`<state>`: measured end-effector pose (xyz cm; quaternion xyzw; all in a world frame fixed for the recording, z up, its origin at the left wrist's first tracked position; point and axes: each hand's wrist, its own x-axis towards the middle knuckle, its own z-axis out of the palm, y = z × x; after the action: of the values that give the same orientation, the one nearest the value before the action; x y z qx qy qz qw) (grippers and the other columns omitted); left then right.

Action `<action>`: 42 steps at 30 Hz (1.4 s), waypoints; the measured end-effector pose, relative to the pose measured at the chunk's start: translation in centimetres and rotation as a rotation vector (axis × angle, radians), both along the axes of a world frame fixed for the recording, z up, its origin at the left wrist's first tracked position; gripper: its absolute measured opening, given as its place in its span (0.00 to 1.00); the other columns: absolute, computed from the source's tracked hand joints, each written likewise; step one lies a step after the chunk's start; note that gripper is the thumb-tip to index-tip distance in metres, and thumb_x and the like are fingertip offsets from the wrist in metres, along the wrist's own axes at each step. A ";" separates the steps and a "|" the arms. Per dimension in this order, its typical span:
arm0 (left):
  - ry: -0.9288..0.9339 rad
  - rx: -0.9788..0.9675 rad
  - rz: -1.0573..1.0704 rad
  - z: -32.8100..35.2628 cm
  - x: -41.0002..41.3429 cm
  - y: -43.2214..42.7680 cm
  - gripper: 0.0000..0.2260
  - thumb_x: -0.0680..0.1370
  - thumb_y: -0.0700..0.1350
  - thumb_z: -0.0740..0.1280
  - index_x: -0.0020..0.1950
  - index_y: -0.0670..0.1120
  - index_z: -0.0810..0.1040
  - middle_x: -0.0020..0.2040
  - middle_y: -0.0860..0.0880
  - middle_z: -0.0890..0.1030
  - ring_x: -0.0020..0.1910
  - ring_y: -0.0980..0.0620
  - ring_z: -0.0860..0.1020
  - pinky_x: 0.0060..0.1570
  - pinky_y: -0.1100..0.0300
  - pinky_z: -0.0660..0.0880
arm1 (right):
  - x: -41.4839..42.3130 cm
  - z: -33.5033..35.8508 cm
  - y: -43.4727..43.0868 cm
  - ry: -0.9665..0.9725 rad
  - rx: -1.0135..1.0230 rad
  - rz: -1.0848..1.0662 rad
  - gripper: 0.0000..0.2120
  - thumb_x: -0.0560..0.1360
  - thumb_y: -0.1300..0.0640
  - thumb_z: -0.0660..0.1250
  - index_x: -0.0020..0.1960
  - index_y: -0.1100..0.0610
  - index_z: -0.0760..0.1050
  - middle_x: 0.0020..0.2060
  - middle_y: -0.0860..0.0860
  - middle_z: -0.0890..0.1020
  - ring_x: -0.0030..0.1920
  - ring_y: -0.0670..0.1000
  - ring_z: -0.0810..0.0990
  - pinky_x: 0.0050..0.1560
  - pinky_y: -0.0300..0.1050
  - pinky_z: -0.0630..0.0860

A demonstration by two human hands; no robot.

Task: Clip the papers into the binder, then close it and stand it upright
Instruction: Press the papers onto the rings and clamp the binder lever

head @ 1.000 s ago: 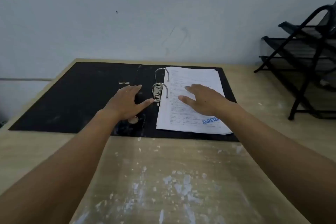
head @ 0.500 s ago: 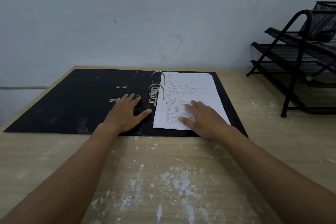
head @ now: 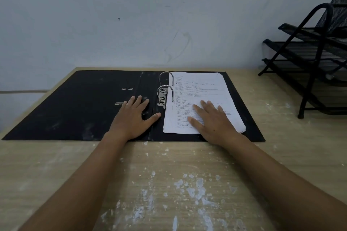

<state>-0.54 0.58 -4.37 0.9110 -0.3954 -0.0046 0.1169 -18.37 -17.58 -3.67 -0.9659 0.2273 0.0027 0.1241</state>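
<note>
Left hand: the left hand [head: 131,118] lies flat and open, fingers spread, palm down. It holds nothing. It presses on the black inside of the binder, over the middle fold, with the thumb pointing at the papers.
Right hand: the right hand [head: 214,120] is flat and open too, holding nothing. It rests on the near part of the papers.
Papers: the papers [head: 199,92] are a white stack with small print, lying on the right half of the binder. The two rings go through their left edge.
Rings: the metal rings [head: 166,84] stand up just beside the left hand, with a silver lever under them.
Binder: the binder [head: 75,103] is black and lies wide open and flat.
Table: the wooden table [head: 169,184] has white specks on it.
Rack: a black wire rack [head: 311,58] stands far to the right, well apart from the binder.
</note>
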 end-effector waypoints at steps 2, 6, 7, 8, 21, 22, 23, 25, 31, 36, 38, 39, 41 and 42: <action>-0.005 0.009 0.001 -0.1 0.1 0.0 0.37 0.74 0.69 0.51 0.78 0.51 0.54 0.79 0.48 0.51 0.78 0.49 0.46 0.76 0.50 0.44 | 0.0 -0.1 0.0 -0.003 -0.005 -0.004 0.31 0.80 0.38 0.46 0.79 0.50 0.48 0.80 0.51 0.46 0.79 0.52 0.41 0.77 0.53 0.38; -0.006 0.007 -0.001 -0.1 0.3 0.0 0.37 0.73 0.71 0.52 0.78 0.51 0.56 0.79 0.48 0.53 0.78 0.49 0.48 0.76 0.50 0.46 | 0.0 0.1 0.0 0.007 -0.002 0.004 0.33 0.79 0.36 0.46 0.79 0.50 0.48 0.80 0.51 0.46 0.79 0.52 0.41 0.77 0.54 0.38; -0.006 0.003 -0.004 0.0 0.4 0.0 0.39 0.72 0.72 0.52 0.77 0.51 0.57 0.79 0.49 0.54 0.78 0.49 0.49 0.76 0.50 0.47 | 0.0 0.2 -0.1 0.012 -0.002 0.006 0.33 0.79 0.36 0.46 0.79 0.50 0.48 0.80 0.51 0.46 0.79 0.52 0.41 0.77 0.54 0.38; -0.003 -0.010 -0.008 0.1 0.5 0.1 0.41 0.71 0.74 0.52 0.77 0.51 0.58 0.79 0.49 0.56 0.78 0.49 0.50 0.76 0.50 0.48 | 0.0 0.4 -0.2 0.017 -0.002 0.007 0.34 0.78 0.35 0.47 0.79 0.49 0.48 0.80 0.50 0.45 0.79 0.52 0.41 0.77 0.55 0.38; 0.049 0.082 0.053 0.6 2.8 -0.4 0.56 0.56 0.82 0.42 0.78 0.53 0.51 0.79 0.43 0.47 0.78 0.47 0.43 0.75 0.47 0.41 | 0.2 -0.7 -1.0 0.019 -0.062 -0.002 0.43 0.68 0.26 0.37 0.79 0.45 0.44 0.79 0.47 0.43 0.79 0.52 0.39 0.77 0.57 0.37; 0.047 0.085 0.052 0.5 2.8 -0.4 0.56 0.56 0.83 0.41 0.78 0.54 0.50 0.79 0.43 0.46 0.78 0.47 0.43 0.75 0.48 0.41 | 0.1 -0.7 -1.0 0.013 -0.063 -0.001 0.45 0.66 0.25 0.35 0.79 0.44 0.44 0.79 0.47 0.43 0.79 0.52 0.39 0.77 0.57 0.37; 0.043 0.091 0.051 0.5 2.9 -0.4 0.56 0.56 0.83 0.40 0.78 0.54 0.50 0.79 0.43 0.46 0.78 0.47 0.43 0.75 0.48 0.41 | 0.1 -0.8 -1.1 0.010 -0.064 -0.001 0.46 0.65 0.25 0.34 0.79 0.44 0.44 0.79 0.47 0.43 0.79 0.52 0.39 0.77 0.57 0.37; 0.034 0.098 0.048 0.3 2.8 -0.4 0.55 0.56 0.82 0.40 0.78 0.54 0.50 0.79 0.44 0.47 0.78 0.48 0.44 0.76 0.49 0.42 | 0.0 -0.8 -1.1 0.012 -0.063 -0.001 0.44 0.67 0.25 0.36 0.79 0.44 0.44 0.79 0.47 0.43 0.79 0.51 0.39 0.77 0.57 0.38; 0.012 0.122 0.035 0.4 2.5 -0.5 0.51 0.60 0.80 0.41 0.78 0.55 0.49 0.79 0.44 0.46 0.78 0.48 0.43 0.75 0.49 0.41 | -0.1 -0.8 -1.2 0.025 -0.071 0.000 0.42 0.69 0.26 0.37 0.79 0.44 0.43 0.79 0.46 0.42 0.79 0.50 0.38 0.77 0.57 0.38; 0.029 0.098 0.036 0.4 2.5 -0.4 0.51 0.60 0.80 0.42 0.78 0.56 0.50 0.79 0.45 0.47 0.78 0.49 0.44 0.76 0.49 0.41 | -0.2 -0.8 -1.2 0.011 -0.055 0.003 0.53 0.58 0.22 0.26 0.78 0.43 0.43 0.79 0.46 0.42 0.79 0.50 0.38 0.77 0.57 0.37; 0.042 0.069 0.028 0.5 2.6 -0.1 0.53 0.58 0.82 0.42 0.78 0.55 0.52 0.80 0.46 0.48 0.78 0.49 0.45 0.76 0.48 0.42 | -0.1 -0.8 -1.2 0.014 -0.057 0.000 0.47 0.64 0.23 0.32 0.79 0.44 0.43 0.79 0.46 0.42 0.79 0.50 0.38 0.77 0.56 0.37; 0.051 0.058 0.024 0.6 2.6 0.2 0.54 0.58 0.82 0.41 0.78 0.55 0.53 0.80 0.47 0.49 0.78 0.49 0.45 0.76 0.48 0.42 | -0.1 -0.7 -1.2 0.021 -0.061 0.000 0.42 0.69 0.25 0.37 0.79 0.44 0.43 0.79 0.46 0.42 0.78 0.50 0.38 0.77 0.56 0.37; 0.070 0.046 0.014 0.7 2.6 1.1 0.55 0.57 0.82 0.43 0.78 0.54 0.52 0.80 0.48 0.49 0.78 0.50 0.45 0.75 0.47 0.41 | -0.1 -0.7 -1.2 0.027 -0.076 0.000 0.38 0.74 0.29 0.42 0.79 0.44 0.43 0.79 0.46 0.42 0.79 0.49 0.39 0.77 0.56 0.38; 0.081 0.050 0.012 0.7 2.7 1.8 0.55 0.58 0.82 0.44 0.78 0.54 0.51 0.80 0.48 0.48 0.78 0.50 0.44 0.75 0.47 0.40 | -0.1 -0.7 -1.2 0.032 -0.083 0.001 0.37 0.74 0.29 0.42 0.79 0.44 0.43 0.79 0.46 0.42 0.79 0.49 0.39 0.77 0.56 0.38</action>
<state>2.11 2.42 -3.66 0.9150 -0.3847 -0.0507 0.1102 -18.49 -18.77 -4.41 -0.9701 0.2288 0.0086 0.0804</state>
